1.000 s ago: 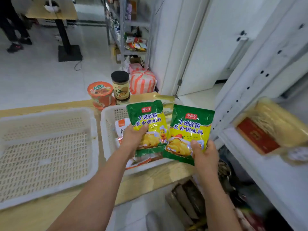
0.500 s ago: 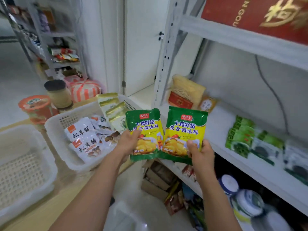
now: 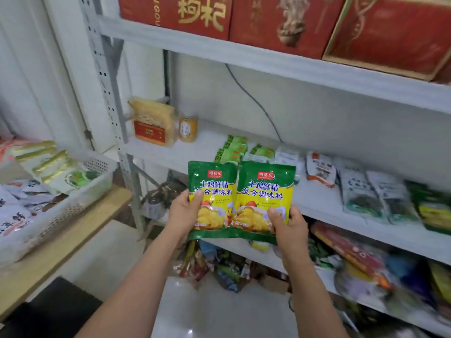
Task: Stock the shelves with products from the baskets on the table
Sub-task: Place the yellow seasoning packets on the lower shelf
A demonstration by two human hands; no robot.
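Two green and yellow seasoning packets are held upright side by side in front of the white middle shelf point(image 3: 317, 203). My left hand point(image 3: 183, 213) pinches the left packet point(image 3: 214, 186) at its lower left edge. My right hand point(image 3: 290, 225) pinches the right packet point(image 3: 266, 189) at its lower right corner. A white basket point(image 3: 80, 198) with more white and green packets stands on the wooden table point(image 3: 73, 240) at the left.
The middle shelf carries a noodle pack point(image 3: 153, 123), a small jar point(image 3: 188, 129) and several green and dark packets point(image 3: 366, 189) to the right. Red gift boxes point(image 3: 268, 23) fill the top shelf. Lower shelves hold mixed goods. The metal upright point(image 3: 109, 93) stands left.
My view has swung right from the table and baskets to the shelves. Both hands carried the two packets along and now hold them close to the middle shelf.
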